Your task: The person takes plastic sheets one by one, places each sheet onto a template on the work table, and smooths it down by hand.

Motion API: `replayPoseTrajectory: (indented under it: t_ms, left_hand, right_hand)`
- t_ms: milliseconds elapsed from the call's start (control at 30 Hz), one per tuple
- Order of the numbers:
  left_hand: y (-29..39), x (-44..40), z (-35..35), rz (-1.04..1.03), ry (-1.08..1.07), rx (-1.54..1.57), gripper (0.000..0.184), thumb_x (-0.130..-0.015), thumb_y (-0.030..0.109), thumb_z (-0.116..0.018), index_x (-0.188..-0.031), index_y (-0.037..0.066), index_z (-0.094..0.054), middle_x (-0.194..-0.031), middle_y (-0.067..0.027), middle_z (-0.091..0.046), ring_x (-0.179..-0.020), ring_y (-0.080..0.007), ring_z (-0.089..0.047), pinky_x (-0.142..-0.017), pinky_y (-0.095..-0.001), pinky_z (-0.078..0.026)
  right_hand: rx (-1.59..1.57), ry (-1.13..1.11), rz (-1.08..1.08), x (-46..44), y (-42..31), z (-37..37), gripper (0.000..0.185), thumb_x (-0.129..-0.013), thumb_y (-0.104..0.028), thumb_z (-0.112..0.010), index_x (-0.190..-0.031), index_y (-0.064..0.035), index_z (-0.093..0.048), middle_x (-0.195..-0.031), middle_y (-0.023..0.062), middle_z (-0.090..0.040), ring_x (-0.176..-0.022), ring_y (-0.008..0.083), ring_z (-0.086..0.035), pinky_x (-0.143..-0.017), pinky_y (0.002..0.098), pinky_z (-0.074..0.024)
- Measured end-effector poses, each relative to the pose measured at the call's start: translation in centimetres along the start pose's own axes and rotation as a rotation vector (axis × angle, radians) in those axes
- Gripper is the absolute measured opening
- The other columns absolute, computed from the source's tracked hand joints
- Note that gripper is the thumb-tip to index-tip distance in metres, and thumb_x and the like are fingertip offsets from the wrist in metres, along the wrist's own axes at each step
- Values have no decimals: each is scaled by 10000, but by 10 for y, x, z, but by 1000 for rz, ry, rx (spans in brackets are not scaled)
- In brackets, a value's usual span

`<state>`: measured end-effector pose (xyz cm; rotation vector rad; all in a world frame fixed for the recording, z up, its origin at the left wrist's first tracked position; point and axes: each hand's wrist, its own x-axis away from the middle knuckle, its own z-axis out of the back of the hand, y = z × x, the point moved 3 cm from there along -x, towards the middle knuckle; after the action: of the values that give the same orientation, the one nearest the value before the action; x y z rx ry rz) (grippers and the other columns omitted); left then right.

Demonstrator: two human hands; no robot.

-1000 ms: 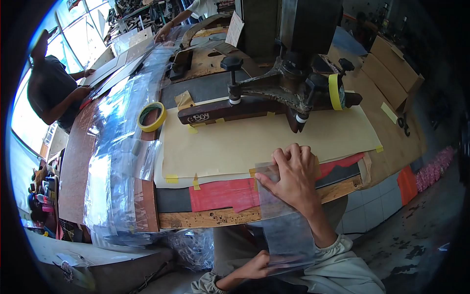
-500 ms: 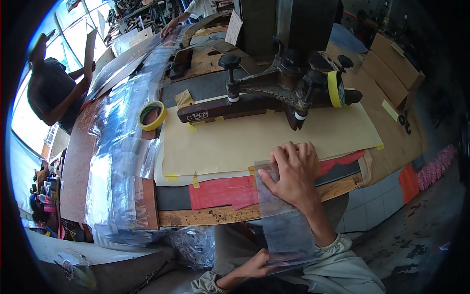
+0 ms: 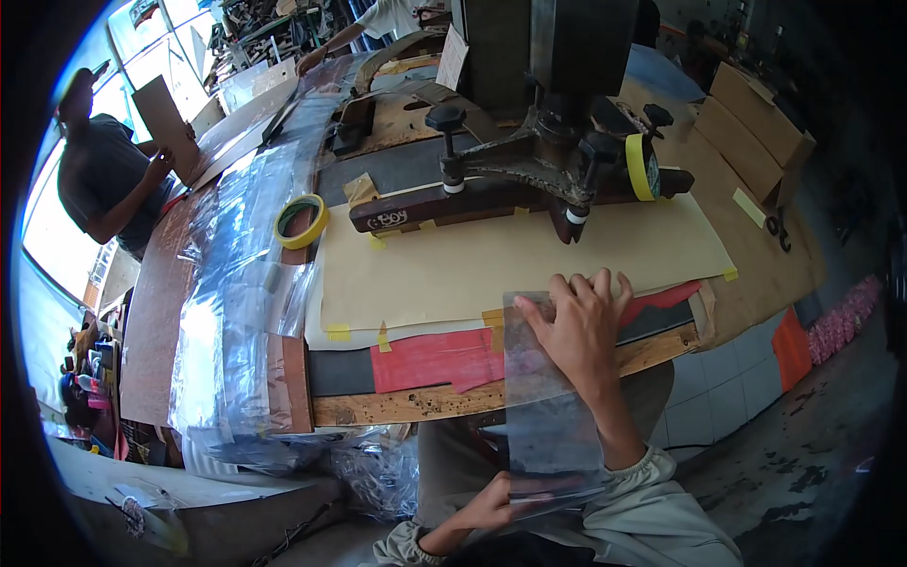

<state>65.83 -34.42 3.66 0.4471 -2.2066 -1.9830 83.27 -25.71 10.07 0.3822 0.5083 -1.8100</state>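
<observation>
A clear plastic sheet stretches down from the bench edge towards my lap. My right hand grips its upper part, the thumb lying over the sheet and the fingers bent beside the cream card. At the lower end, my left hand is closed on the sheet's edge. The cream card lies under a dark metal bar, with bits of yellow tape along its edges. Red material sticks out below the card. What my right fingertips touch is partly hidden.
Above the bar stands a machine head with black knobs. A yellow tape roll lies left, another hangs on the bar's right. Plastic film covers the left bench. Scissors lie right. A co-worker holds a brown board.
My right hand has shifted slightly up and right relative to the bench, fingers spreading a little more. The sheet follows. The co-worker's board has tilted and turned its face towards me.
</observation>
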Motion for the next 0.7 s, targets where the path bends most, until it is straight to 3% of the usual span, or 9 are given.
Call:
replayPoseTrajectory:
  t_ms: [200, 300, 400, 500, 533, 633, 700]
  left_hand:
    - [-3, 17, -15, -168, -28, -125, 303, -830, 84, -513, -1119, -5, -528, -1109, -168, -551, -986, -278, -562, -845, -295, -409]
    - [-4, 21, -23, -211, -57, -162, 301, -829, 81, -515, -1117, -5, -529, -1107, -168, -553, -984, -281, -562, -842, -296, -411]
    - [-2, 25, -25, -246, -81, -194, 299, -829, 79, -516, -1115, -5, -531, -1105, -168, -554, -983, -284, -562, -839, -298, -413]
    - [5, 30, -25, -261, -111, -214, 297, -828, 76, -517, -1113, -5, -532, -1103, -169, -556, -982, -287, -563, -836, -300, -415]
    - [8, 33, -26, -268, -116, -220, 296, -827, 75, -517, -1112, -5, -533, -1102, -169, -556, -981, -288, -563, -835, -300, -416]
    - [9, 37, -26, -254, -89, -242, 294, -826, 73, -518, -1110, -5, -534, -1100, -169, -558, -980, -292, -563, -832, -302, -418]
    - [8, 36, -26, -207, -9, -244, 293, -826, 71, -519, -1108, -6, -535, -1099, -169, -558, -979, -294, -563, -830, -303, -419]
  right_hand:
    - [-409, -256, 250, 28, -7, 17, 88, -713, -157, -621, -767, -92, -595, -877, 65, -566, -835, 236, -503, -789, 339, -407]
    - [-546, -203, 475, 61, -24, 38, 89, -705, -130, -600, -783, -89, -588, -941, 84, -568, -909, 255, -531, -801, 351, -428]
    - [-612, -304, 602, 88, -35, 57, 102, -727, -106, -566, -825, -81, -579, -980, 98, -563, -993, 258, -526, -841, 379, -421]
    - [-686, -506, 727, 116, -37, 60, 167, -763, -211, -602, -812, -55, -569, -1092, 109, -538, -1031, 236, -512, -882, 371, -417]
    - [-812, -623, 718, 126, -36, 53, 182, -800, -217, -560, -876, -53, -537, -1004, 139, -569, -960, 268, -550, -821, 378, -452]
    - [-764, -1276, 571, 138, -36, 29, 183, -817, -199, -537, -902, -39, -511, -877, 158, -592, -830, 296, -592, -716, 370, -480]
    - [-751, -1044, 545, 127, -28, 19, 180, -818, -192, -540, -903, -34, -525, -806, 148, -597, -765, 289, -599, -657, 359, -475]
